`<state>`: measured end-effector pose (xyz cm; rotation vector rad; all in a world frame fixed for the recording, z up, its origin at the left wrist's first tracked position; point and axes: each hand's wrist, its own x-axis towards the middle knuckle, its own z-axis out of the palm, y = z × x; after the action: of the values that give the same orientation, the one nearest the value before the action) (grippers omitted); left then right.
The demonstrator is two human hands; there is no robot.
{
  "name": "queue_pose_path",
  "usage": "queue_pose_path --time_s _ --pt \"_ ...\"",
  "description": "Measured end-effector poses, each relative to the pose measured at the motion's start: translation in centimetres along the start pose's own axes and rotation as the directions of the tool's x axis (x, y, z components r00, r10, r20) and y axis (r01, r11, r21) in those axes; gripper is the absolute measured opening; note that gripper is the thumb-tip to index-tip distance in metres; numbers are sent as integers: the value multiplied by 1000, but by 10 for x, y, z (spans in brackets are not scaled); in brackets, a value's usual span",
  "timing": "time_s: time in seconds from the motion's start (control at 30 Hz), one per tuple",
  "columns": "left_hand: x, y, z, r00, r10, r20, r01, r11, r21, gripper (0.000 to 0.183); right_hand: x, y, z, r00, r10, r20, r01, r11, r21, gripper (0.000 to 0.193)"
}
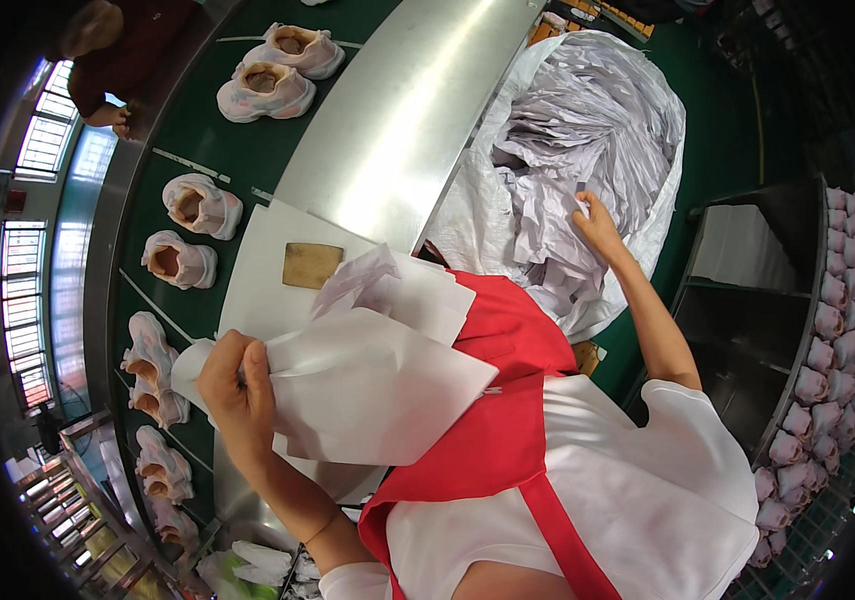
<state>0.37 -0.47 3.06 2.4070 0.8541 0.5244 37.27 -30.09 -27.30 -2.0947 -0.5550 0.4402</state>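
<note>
Two hands grip paper: left hand (236,385) clutches a white sheet (378,385), right hand (598,228) pinches bagged tissue (568,130).

Single head-worn fisheye; looks steeply down; close over workbench (388,120).

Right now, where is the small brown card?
In the head view, the small brown card lies on white paper sheets, left of centre, between the conveyor's shoes and the metal divider.

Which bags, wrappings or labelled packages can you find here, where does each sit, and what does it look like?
Big white sack: right of the steel counter, open, full of crumpled white paper; right hand reaches in.
White paper sheets: on the counter, flat, large; left hand grips one.
Brown card piece: on the sheets, small, square.
No labels or screens show clearly.
</note>
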Motion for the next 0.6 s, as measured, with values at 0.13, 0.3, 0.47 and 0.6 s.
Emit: queue_pose_path --time_s 0.13,0.3,0.47,0.6 --pt "-6 2 1 997 45 69 -42 998 -48 21 21 -43 -24 985 64 163 -63 998 -11 47" --pt "-5 25 -15 917 325 232 -290 941 -172 24 20 -217 4 941 -310 134 279 938 205 38" --pt "-26 59 -28 910 404 89 -401 915 -51 39 -38 -387 72 455 -765 456 726 615 309 32" --pt "-41 51 -40 916 308 -258 -174 883 437 22 -86 -432 119 59 -762 645 585 550 596 34"
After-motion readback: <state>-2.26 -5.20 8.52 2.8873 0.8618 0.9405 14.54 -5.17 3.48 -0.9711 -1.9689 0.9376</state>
